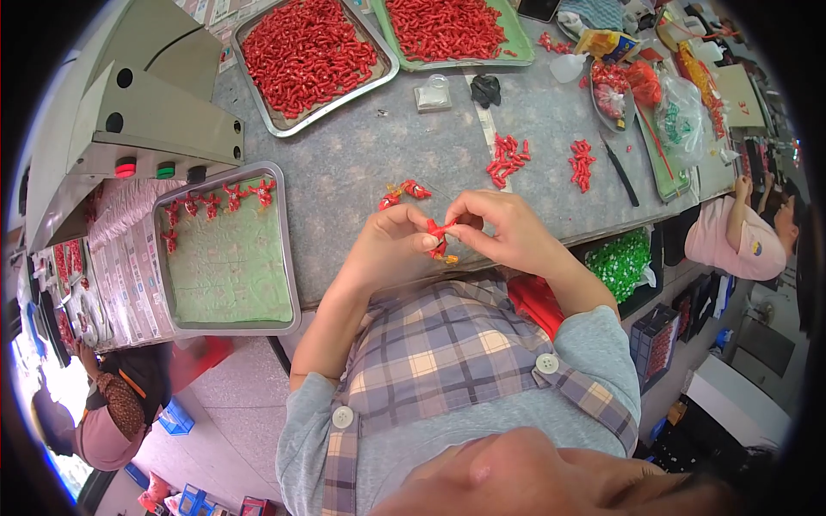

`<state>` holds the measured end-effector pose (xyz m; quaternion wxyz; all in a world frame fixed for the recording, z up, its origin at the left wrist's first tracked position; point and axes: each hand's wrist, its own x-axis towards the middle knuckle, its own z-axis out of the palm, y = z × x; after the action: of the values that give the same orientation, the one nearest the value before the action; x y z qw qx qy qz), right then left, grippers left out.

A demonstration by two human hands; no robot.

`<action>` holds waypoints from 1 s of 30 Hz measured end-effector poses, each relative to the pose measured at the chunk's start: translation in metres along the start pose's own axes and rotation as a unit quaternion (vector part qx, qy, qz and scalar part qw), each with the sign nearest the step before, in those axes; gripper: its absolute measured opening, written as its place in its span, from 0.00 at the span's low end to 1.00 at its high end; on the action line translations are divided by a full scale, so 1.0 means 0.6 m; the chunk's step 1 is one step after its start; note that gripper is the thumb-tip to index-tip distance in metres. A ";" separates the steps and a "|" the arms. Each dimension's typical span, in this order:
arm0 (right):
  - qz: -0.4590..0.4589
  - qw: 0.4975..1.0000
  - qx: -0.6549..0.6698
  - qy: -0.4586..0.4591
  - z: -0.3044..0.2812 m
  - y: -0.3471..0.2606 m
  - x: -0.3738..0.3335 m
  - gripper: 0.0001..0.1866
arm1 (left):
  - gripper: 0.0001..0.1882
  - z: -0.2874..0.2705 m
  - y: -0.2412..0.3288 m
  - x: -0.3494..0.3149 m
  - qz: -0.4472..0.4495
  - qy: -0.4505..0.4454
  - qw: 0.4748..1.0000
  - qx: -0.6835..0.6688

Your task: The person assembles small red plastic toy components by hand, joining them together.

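Over grey table (361, 163), both hands' fingers (434, 242) pinch red figure (440, 234).

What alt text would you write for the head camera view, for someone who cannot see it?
Seen from above, a person's left hand and right hand pinch a small red plastic figure together over a grey speckled worktable. A metal tray lined with green cloth holds a row of similar red figures at the left, and trays heaped with red parts sit farther back.

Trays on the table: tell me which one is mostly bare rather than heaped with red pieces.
The metal tray with the green liner at the person's left, by the table edge. Only one row of red pieces lies along its far side; the two far trays are heaped.
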<state>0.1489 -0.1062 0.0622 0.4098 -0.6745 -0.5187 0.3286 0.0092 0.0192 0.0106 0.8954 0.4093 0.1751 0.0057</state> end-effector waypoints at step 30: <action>0.079 0.941 0.327 -0.046 0.011 0.039 0.007 0.06 | 0.11 -0.005 -0.024 0.010 -0.136 -0.115 0.933 -0.314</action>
<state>0.1544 -0.1037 0.0384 0.5561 -0.5265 -0.3460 0.5420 0.0122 0.0127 -0.0037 0.9844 0.0773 0.1145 -0.1088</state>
